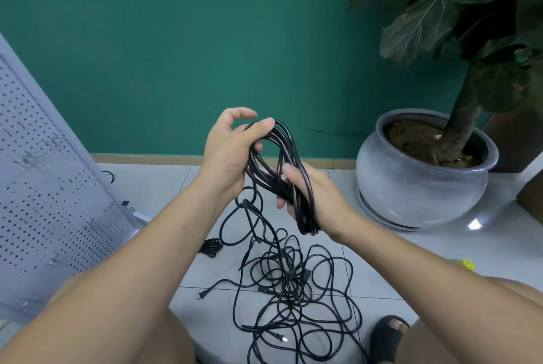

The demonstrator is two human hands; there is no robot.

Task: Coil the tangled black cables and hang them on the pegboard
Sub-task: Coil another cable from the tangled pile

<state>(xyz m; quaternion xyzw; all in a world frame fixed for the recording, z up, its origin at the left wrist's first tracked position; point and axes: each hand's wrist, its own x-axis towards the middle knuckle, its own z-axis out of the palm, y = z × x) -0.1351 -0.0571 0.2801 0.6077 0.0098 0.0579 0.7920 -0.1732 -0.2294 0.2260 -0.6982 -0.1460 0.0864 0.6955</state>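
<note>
A coil of black cable (289, 143) hangs in the air between my hands. My left hand (227, 155) pinches its upper end with thumb and fingers. My right hand (316, 196) grips the lower part, and the loops wrap over its fingers. A loose strand runs down from the coil to a tangled heap of black cables (293, 284) on the tiled floor, with two plugs showing at its left and lower edges. The white pegboard (44, 172) leans at the left, with small hooks on it.
A large grey pot (417, 187) with a broad-leaved plant stands at the right against the green wall. A smaller bundle of black cable (211, 247) lies left of the heap. My knees and a black sandal (388, 337) are at the bottom.
</note>
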